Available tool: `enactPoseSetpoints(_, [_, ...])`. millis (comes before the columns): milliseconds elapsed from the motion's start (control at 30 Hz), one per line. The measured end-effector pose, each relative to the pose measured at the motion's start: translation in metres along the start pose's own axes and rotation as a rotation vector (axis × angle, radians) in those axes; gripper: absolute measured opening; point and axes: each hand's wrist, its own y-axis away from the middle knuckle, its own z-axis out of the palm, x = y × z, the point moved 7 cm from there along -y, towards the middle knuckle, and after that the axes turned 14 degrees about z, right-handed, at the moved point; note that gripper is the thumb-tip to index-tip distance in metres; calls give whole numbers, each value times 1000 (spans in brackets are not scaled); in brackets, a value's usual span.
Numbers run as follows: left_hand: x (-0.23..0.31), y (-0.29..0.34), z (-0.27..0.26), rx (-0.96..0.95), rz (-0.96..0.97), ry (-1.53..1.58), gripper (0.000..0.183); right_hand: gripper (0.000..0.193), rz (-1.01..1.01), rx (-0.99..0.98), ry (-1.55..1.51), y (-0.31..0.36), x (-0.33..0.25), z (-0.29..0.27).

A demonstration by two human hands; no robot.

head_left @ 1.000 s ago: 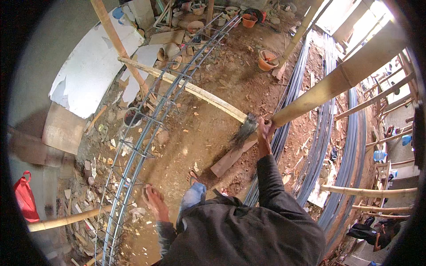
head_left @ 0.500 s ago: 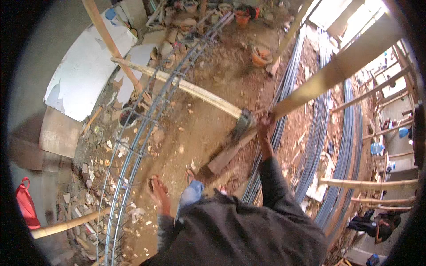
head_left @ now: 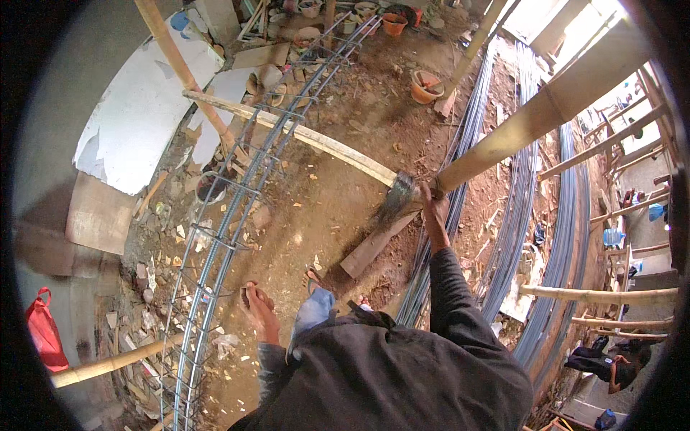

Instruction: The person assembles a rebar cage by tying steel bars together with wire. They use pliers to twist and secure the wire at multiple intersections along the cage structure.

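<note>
My right hand reaches out to where a thick bamboo pole meets a thinner split bamboo rail. Its fingers close on the top of a grey bundle of thin wire that hangs from that joint. My left hand hangs low beside a long curved rebar cage lying on the dirt, close to its rings but apart from them. Its fingers are curled, and I cannot see whether they hold anything. My dark sleeves and jacket fill the lower middle.
Long bundles of steel rebar lie on the right. A wooden plank lies under the wire bundle. Orange clay pots stand on the far dirt floor. Bamboo props cross on the right, and a red bag sits at the left.
My left hand has shifted a little closer to the rebar cage. My right hand stays on the wire bundle at the bamboo joint.
</note>
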Motion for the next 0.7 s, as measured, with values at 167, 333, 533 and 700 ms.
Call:
enactPoseSetpoints(167, [-1, -2, -2, -18, 15, 36, 24, 57, -93, -103, 202, 5, 2, 14])
enactPoseSetpoints(333, [11, 1, -1, -18, 22, -15, 24, 52, -239, -285, 7, -7, 17, 27])
enactPoseSetpoints(533, [14, -5, 13, -29, 46, -35, 26, 41, -153, -35, 129, -3, -4, -4])
enactPoseSetpoints(700, [7, -9, 69, -293, 122, -130, 30, 41, -284, 112, 296, 37, -60, -34])
